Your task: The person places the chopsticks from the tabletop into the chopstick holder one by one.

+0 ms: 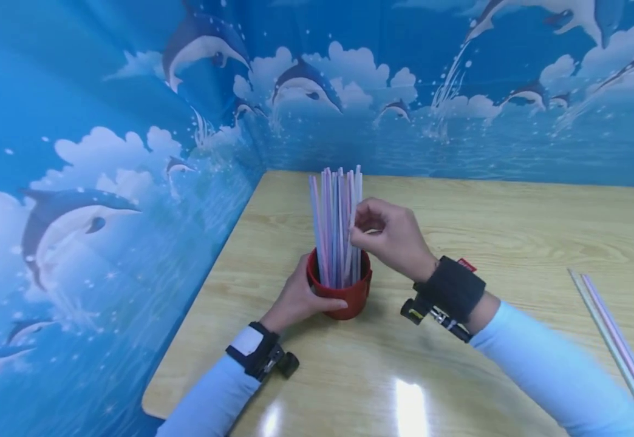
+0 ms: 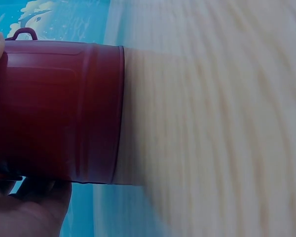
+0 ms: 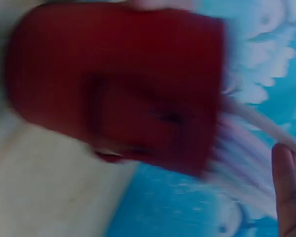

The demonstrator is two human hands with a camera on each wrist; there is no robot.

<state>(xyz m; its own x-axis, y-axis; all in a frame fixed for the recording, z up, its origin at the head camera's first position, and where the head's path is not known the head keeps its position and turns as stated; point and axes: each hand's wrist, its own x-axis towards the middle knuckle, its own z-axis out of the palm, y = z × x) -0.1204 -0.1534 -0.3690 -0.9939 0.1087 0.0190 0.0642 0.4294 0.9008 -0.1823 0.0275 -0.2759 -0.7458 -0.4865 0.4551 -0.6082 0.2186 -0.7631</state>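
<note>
A small red bucket point(image 1: 351, 301) with little side handles stands upright on the table, holding many long pastel straws point(image 1: 330, 224). My left hand point(image 1: 300, 296) grips the bucket from its left side, thumb across the front. In the left wrist view, the bucket wall point(image 2: 59, 108) lies between the thumb and the fingers. Above the rim on the right, my right hand point(image 1: 396, 235) pinches one pale straw point(image 3: 266, 124), whose lower end is inside the bucket. Blur softens the bucket and the straws in the right wrist view.
A few more straws point(image 1: 612, 331) lie on the wood-grain table point(image 1: 514, 243) at the right, partly behind the right sleeve. A blue dolphin-print backdrop point(image 1: 350, 79) borders the table at the back and left.
</note>
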